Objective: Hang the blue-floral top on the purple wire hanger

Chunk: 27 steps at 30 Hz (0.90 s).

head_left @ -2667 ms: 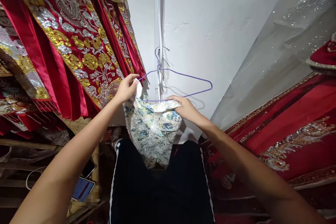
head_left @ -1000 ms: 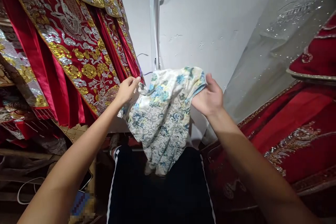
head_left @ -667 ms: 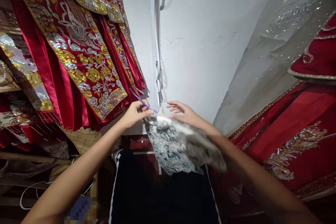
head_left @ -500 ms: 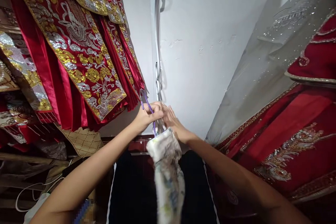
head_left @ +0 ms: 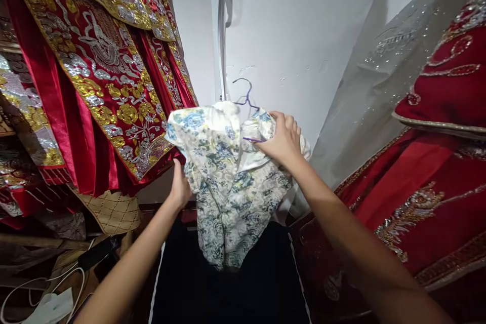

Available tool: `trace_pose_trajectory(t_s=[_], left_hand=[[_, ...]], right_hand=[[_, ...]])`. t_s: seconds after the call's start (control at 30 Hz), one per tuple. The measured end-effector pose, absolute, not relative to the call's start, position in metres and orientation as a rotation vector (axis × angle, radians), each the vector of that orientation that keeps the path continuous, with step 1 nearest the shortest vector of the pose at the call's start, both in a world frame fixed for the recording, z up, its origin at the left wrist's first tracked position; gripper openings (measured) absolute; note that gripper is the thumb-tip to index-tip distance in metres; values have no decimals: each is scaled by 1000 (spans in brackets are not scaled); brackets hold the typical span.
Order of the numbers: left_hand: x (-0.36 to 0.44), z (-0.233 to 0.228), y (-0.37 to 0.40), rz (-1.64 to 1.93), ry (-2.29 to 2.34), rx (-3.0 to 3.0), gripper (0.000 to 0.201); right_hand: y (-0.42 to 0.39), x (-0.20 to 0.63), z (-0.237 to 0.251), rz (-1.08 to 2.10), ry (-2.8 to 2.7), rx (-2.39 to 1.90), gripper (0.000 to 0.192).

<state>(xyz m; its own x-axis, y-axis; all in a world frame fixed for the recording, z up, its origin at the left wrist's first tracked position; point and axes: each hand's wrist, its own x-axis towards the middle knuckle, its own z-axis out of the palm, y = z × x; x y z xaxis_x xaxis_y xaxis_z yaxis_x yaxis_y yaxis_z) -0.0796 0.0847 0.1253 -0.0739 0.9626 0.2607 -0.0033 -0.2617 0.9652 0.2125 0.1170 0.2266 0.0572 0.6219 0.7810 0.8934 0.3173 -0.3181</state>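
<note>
A white top with blue, yellow and grey flowers (head_left: 224,182) hangs in front of me, its V-shaped neckline facing me. The purple hanger (head_left: 248,98) is inside it, with its hook above the collar and part of its bar showing across the neck opening. My right hand (head_left: 283,139) is closed around the shoulder on the right, over the hanger's end. At the left edge of the top is my left hand (head_left: 180,185), thumb pointing up. Its other fingers are hidden behind the cloth, so its grip does not show.
Red embroidered garments (head_left: 110,76) hang on the left. A red beaded garment (head_left: 421,177) and sheer sparkly fabric (head_left: 364,86) hang on the right. A white strap (head_left: 221,35) runs down the wall (head_left: 281,20). White cables (head_left: 79,273) lie at lower left.
The top, bunched and hanging low before, is now raised and spread open with its front showing. My hands have moved apart, left hand down and left, right hand up and right.
</note>
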Motion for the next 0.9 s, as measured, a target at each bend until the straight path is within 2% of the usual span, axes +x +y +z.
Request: trace_pose_trajectory(t_s=[0.13, 0.2, 0.3, 0.4, 0.5, 0.63, 0.73, 0.9], left_hand=[[-56, 70, 59, 1421, 1040, 1177, 68], [-44, 55, 45, 1367, 1042, 1132, 70], [-33, 43, 26, 1376, 1040, 967, 73], [-30, 36, 12, 1391, 1017, 825, 67], [-32, 35, 2, 1402, 997, 762, 60], [-35, 42, -5, 1397, 956, 865, 65], [-36, 47, -9, 1389, 918, 867, 66], [-31, 50, -14, 1351, 891, 852, 67]], right_hand=[[115, 184, 225, -379, -1866, -1301, 94], [104, 176, 220, -309, -1949, -1185, 91], [77, 175, 206, 108, -2042, -939, 75], [48, 169, 174, 532, -1839, -783, 57], [24, 150, 117, 721, -1402, -909, 36], [8, 122, 47, 1056, -1300, -1010, 26], [6, 113, 33, 1173, -1352, -933, 26], [7, 119, 47, 1149, -1244, -900, 20]])
